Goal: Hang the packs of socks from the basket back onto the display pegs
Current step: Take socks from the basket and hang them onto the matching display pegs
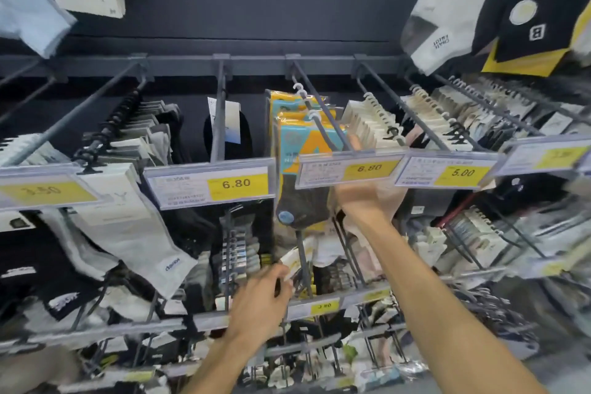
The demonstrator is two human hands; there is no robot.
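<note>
A pack of socks (299, 150) with a teal and yellow card and a dark sock hangs by its white hook on the middle display peg (319, 105), in front of similar packs. My right hand (356, 198) reaches up behind the 6.80 price label (348, 169). One fingertip shows above the label, beside the peg and the pack; the other fingers are hidden. Lower down, my left hand (265, 294) has its fingers curled round a white and yellow pack (295, 261) next to a lower peg (303, 269). The basket is out of view.
Rows of dark metal pegs carry white, grey and black sock packs to the left and right. Price labels (211, 185) run across the peg tips. The peg left of the middle one (219, 115) holds a single black pack. More socks hang overhead at both top corners.
</note>
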